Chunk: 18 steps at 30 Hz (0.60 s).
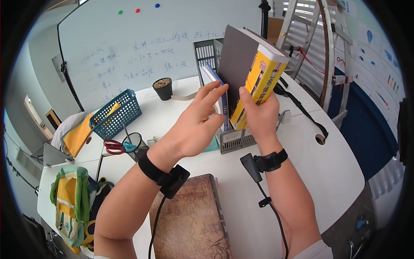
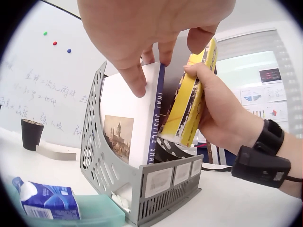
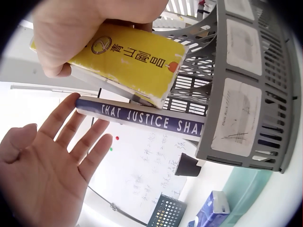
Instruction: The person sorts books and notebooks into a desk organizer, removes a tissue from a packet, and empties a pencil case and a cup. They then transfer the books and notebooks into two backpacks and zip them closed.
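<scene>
My right hand (image 1: 264, 115) grips a thick yellow-spined book (image 1: 264, 71) with a dark grey cover, thumb on the spine. The book is tilted, its lower end over a grey file rack (image 2: 171, 182). Inside the rack stands a white book with a blue spine (image 3: 142, 117) lettered "THAT JUSTICE SHA". My left hand (image 1: 192, 123) is beside that book, fingers extended, with fingertips at its top edge in the left wrist view. The lower end of the yellow book sits close beside the blue spine in the right wrist view.
A large map-patterned book (image 1: 185, 220) lies in front. To the left are a mesh pen cup (image 1: 137, 144) with scissors (image 1: 114, 146), a teal basket (image 1: 116, 118) and a green backpack (image 1: 71, 207). A potted plant (image 1: 163, 90) stands behind; a blue carton (image 2: 52, 201) lies by the rack.
</scene>
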Motion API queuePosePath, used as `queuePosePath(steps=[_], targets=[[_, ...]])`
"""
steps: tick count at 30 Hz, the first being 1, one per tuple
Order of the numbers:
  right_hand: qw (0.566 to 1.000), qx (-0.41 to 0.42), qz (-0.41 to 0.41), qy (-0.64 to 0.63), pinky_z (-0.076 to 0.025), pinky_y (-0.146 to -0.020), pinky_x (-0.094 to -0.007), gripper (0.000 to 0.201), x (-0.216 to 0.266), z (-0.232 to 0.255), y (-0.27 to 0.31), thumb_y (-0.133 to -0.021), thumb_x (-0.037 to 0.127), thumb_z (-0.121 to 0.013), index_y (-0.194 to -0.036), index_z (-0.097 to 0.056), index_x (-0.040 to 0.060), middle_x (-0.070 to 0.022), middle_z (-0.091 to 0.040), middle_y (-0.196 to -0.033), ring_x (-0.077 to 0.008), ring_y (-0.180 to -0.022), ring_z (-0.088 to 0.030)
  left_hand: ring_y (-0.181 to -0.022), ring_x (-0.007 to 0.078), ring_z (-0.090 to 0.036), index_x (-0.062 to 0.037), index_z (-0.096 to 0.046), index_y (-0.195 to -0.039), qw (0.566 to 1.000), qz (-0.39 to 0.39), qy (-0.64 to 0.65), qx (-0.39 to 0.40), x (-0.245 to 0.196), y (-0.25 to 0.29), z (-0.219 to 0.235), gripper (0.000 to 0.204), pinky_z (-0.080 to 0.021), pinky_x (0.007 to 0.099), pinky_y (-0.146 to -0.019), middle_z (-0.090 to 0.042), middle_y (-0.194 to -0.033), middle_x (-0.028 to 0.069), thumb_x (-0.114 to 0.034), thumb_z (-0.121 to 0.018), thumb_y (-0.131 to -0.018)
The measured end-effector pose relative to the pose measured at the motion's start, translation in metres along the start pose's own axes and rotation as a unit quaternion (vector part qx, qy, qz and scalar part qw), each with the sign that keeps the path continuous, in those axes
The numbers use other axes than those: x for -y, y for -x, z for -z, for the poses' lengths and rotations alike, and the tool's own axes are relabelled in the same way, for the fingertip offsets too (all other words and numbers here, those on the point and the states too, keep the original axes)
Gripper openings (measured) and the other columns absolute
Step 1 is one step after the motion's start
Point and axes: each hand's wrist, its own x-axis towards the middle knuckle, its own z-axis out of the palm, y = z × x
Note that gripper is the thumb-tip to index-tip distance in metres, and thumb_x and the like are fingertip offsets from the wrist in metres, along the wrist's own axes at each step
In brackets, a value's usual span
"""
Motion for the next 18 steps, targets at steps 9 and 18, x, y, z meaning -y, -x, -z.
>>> queuePosePath(steps=[9,18], targets=[[0.999,0.029,0.037,-0.024,-0.060,-0.087,-0.0340,0.042,-0.008,0.001,0.000,-0.093,0.026,-0.083,-0.120,-0.069,-0.0034,-0.0140,-0.077,-0.112,-0.0204,-0.097,-0.076,-0.153,0.0343,-0.040,-0.0027,-0.043,-0.160,0.997,-0.010,-0.071,-0.012,-0.001,-0.001,0.007,0.075,-0.033,0.0488,-0.128,-0.034,-0.168,0.0167,-0.002,-0.042,-0.084],[0.979,0.141,-0.072,0.131,-0.060,-0.086,-0.0365,0.043,-0.024,-0.004,-0.013,-0.095,0.024,-0.081,-0.127,-0.067,-0.0017,-0.0141,-0.079,-0.113,-0.0249,-0.098,-0.078,-0.145,0.0352,-0.049,-0.0040,-0.048,-0.154,0.989,-0.016,-0.148,-0.016,-0.009,-0.001,0.006,0.072,-0.042,0.0462,-0.119,-0.042,-0.163,0.0176,0.004,-0.047,-0.083]])
